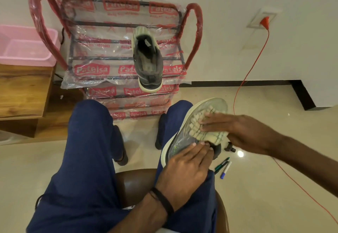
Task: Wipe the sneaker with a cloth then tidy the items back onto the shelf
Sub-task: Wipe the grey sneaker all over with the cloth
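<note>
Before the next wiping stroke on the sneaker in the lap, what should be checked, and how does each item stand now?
1. Sneaker steadied: ok, the left hand rests on its heel end, on the right thigh.
2. Cloth in contact: ok, the right hand presses it flat on the sneaker.
3. Cloth clean enough: cannot tell.
4. Shelf has room for this sneaker: ok, bare space beside the second sneaker on the top tier.
5. Floor near the feet: not ok, markers and a red cable lie there.
</note>
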The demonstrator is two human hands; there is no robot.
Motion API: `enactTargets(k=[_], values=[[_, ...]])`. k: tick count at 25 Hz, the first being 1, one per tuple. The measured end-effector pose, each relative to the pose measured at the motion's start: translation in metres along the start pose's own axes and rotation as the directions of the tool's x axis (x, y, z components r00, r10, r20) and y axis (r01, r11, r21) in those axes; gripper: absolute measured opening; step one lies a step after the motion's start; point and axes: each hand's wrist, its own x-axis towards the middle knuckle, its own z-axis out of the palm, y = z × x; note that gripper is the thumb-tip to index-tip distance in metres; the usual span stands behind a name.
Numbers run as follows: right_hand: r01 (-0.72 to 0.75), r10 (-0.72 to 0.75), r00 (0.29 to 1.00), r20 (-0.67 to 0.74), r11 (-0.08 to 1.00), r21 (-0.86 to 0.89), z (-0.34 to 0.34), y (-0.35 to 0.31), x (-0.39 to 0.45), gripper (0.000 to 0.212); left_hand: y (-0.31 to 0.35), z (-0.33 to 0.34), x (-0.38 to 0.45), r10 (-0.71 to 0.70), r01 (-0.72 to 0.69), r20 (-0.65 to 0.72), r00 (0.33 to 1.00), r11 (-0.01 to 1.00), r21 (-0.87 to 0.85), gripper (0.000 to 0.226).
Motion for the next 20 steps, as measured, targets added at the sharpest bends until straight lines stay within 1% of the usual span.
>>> enactTargets(k=[1,3,4,7,8,9,11,12,13,15,16,17,18,19,20], values=[[-0.063,0.059,0.997,-0.049,0.995,-0.073,-0.004,0.010,0.005,0.069,-0.005,-0.002,0.001,0.015,-0.015,0.000,1.000,1.000,0.020,0.038],[-0.181,0.170,0.979,-0.111,0.978,-0.102,-0.008,0.015,0.012,0.067,-0.006,-0.003,0.003,0.029,-0.029,0.006,1.000,0.999,0.032,0.040],[-0.176,0.167,0.981,-0.096,0.980,-0.091,-0.005,0.009,0.013,0.067,-0.005,-0.003,0.002,0.031,-0.031,-0.001,1.000,0.999,0.015,0.038],[0.026,-0.024,0.998,0.060,0.999,-0.041,0.004,-0.019,0.007,0.068,-0.009,-0.006,-0.007,-0.010,0.007,-0.076,0.997,0.999,-0.041,0.039],[0.052,-0.049,0.997,0.065,0.997,-0.048,0.000,-0.016,0.009,0.065,-0.012,-0.008,-0.010,-0.023,0.019,-0.092,0.996,0.999,-0.043,0.040],[0.024,-0.020,0.999,0.046,0.996,-0.087,-0.006,-0.010,0.014,0.061,-0.015,-0.009,-0.011,-0.025,0.022,-0.093,0.995,0.999,-0.034,0.043],[-0.125,0.123,0.992,-0.022,0.981,-0.146,-0.017,0.003,0.024,0.056,-0.016,-0.007,-0.009,-0.010,0.009,-0.078,0.997,1.000,-0.016,0.046],[-0.182,0.180,0.983,-0.023,0.973,-0.139,-0.019,0.005,0.027,0.055,-0.014,-0.005,-0.008,-0.006,0.005,-0.064,0.998,1.000,-0.022,0.047],[-0.184,0.186,0.983,0.009,0.978,-0.102,-0.017,0.001,0.027,0.056,-0.011,-0.005,-0.007,-0.004,0.003,-0.055,0.998,0.999,-0.035,0.046],[-0.069,0.067,0.987,0.144,0.998,0.009,-0.012,-0.018,0.024,0.060,-0.011,-0.005,-0.010,-0.018,0.014,-0.076,0.997,0.998,-0.064,0.043],[-0.026,0.015,0.982,0.191,0.998,0.060,-0.012,-0.023,0.023,0.060,-0.013,-0.005,-0.012,-0.027,0.020,-0.098,0.995,0.997,-0.069,0.042],[-0.014,0.000,0.980,0.200,0.998,0.067,-0.016,-0.020,0.024,0.058,-0.016,-0.005,-0.013,-0.031,0.024,-0.114,0.993,0.998,-0.062,0.042],[-0.037,0.034,0.985,0.169,0.999,0.014,-0.020,-0.012,0.028,0.054,-0.017,-0.006,-0.012,-0.029,0.024,-0.115,0.993,0.999,-0.047,0.044],[-0.086,0.093,0.991,0.100,0.993,-0.076,-0.024,-0.001,0.031,0.051,-0.017,-0.006,-0.010,-0.022,0.018,-0.106,0.994,0.999,-0.031,0.046],[-0.163,0.171,0.985,0.031,0.970,-0.180,-0.029,0.007,0.035,0.049,-0.016,-0.006,-0.007,-0.013,0.011,-0.088,0.996,1.000,-0.028,0.047]])
